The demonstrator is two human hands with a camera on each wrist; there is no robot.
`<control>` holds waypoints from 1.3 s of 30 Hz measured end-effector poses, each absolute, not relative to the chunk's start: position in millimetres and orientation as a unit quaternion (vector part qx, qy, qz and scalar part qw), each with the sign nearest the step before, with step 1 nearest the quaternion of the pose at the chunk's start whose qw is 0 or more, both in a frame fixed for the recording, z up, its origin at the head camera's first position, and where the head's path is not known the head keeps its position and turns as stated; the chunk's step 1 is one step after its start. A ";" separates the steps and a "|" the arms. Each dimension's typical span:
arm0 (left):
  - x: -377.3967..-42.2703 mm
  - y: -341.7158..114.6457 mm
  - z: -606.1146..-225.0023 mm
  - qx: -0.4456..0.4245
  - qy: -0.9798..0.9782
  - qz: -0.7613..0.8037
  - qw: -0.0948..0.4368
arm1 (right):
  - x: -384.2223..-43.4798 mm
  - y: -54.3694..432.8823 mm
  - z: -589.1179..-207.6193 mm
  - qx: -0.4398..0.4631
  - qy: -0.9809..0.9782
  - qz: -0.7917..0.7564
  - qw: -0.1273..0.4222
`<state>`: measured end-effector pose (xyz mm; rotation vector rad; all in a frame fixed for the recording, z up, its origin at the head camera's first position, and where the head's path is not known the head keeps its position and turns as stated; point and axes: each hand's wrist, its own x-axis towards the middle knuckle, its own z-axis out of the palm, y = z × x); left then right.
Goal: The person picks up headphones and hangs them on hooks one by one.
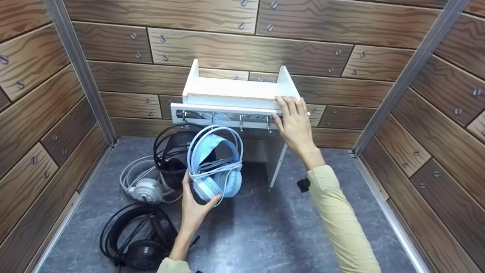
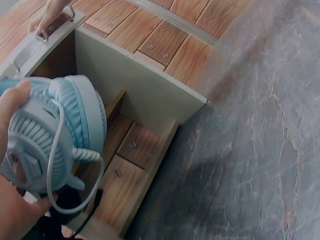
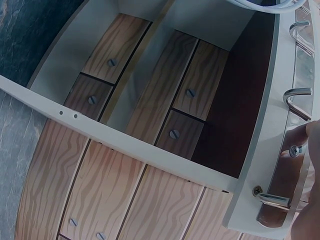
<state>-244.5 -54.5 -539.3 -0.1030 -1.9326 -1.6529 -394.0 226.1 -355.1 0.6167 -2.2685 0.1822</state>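
Light blue headphones [image 1: 216, 167] with a pale cord wound about them are held up by my left hand [image 1: 195, 210]. In the left wrist view its thumb and fingers grip an ear cup [image 2: 37, 142]. The headband's top overlaps the second hook of the white shelf rack [image 1: 235, 89] in the head view. My right hand [image 1: 297, 123] rests on the rack's right front corner, fingers straight over the top edge and thumb against the hook rail [image 1: 255, 117]. In the right wrist view only part of that hand shows, beside the metal hooks [image 3: 298, 102]. Black headphones [image 1: 172, 163] are below the leftmost hook.
White headphones [image 1: 146, 187] are at the left, partly behind the black pair. Another black headset [image 1: 142, 239] lies on the grey floor [image 1: 261, 242] nearer to me. Wood-patterned walls [image 1: 242, 49] stand at the back and both sides. A small black object [image 1: 303, 185] is beside my right sleeve.
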 end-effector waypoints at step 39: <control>-209.8 -129.6 -539.9 -0.041 -0.631 -0.659 0.408 | -394.7 226.2 -354.9 0.241 -0.890 0.074 0.381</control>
